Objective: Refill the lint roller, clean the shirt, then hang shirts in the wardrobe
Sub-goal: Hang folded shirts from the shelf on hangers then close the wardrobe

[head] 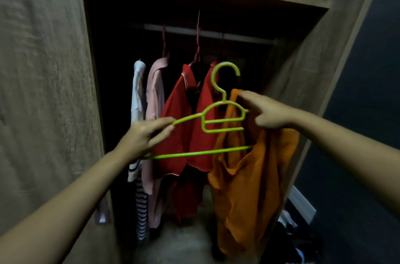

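Both forearms reach in from the bottom of my feed, and I see the left hand (141, 139) pinching the left arm of the green hanger (201, 153) between thumb and fingers, in front of the open wardrobe (303, 69). Over on the right, the right hand (269, 112) grips the orange shirt (249, 177) up by its collar, forefinger stretched along the cloth, the hanger's right end tucked inside that shirt. Behind them, red shirts (179, 112), a pink shirt (154, 101) and a white shirt (137, 90) hang from the rail (216, 33).
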